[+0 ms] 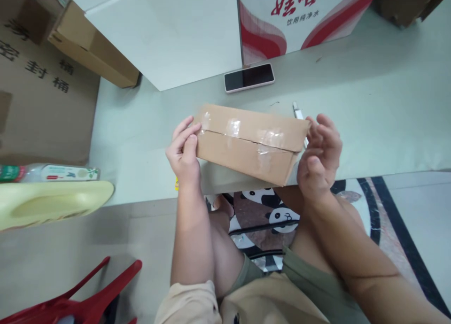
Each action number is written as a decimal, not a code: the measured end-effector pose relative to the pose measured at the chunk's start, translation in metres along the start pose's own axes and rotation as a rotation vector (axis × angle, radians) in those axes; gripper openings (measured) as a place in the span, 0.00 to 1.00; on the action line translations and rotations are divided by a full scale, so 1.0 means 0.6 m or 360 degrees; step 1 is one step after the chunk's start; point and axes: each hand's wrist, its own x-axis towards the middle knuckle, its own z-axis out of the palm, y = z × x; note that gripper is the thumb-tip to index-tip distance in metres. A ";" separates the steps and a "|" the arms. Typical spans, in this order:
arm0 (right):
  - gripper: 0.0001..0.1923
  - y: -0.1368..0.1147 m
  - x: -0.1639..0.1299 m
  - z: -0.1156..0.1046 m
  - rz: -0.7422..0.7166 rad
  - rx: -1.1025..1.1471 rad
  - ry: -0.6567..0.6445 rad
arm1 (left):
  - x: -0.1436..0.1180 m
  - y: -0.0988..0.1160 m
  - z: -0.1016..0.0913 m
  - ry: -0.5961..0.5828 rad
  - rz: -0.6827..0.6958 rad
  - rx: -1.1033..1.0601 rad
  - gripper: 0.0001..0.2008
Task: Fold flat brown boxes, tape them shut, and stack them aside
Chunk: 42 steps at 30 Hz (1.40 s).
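A small cardboard box [246,143] with several pieces of clear tape along its seam is tilted above the table's front edge. My left hand [185,148] grips its left end, thumb on the near side and fingers on the top. At the right end, my right hand [320,155] has its fingers loosely bent and apart, fingertips at the box's corner; whether they press on it is hard to see. Behind that corner lies a slim white tool [298,110], partly hidden by the box. A phone [249,78] with a dark screen lies farther back.
A white carton [169,37] and a red-and-white printed carton [299,23] stand at the back of the pale table [380,103]. Brown cartons [42,80], a plastic bottle [52,173] and a yellow-green plastic item [52,204] are left. Below left is a red chair [88,296].
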 end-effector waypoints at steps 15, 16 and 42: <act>0.30 -0.009 -0.011 0.016 -0.0020 0.0525 -0.0555 | 0.005 -0.013 0.000 0.0079 -0.1181 -0.0590 0.16; 0.29 -0.011 -0.009 0.014 -0.0088 0.0453 -0.0579 | -0.001 -0.008 0.011 -0.0031 -0.1302 -0.0585 0.18; 0.20 -0.037 0.021 -0.020 -0.0321 0.0238 -0.0685 | -0.030 0.057 0.027 -0.0539 0.0698 0.0183 0.24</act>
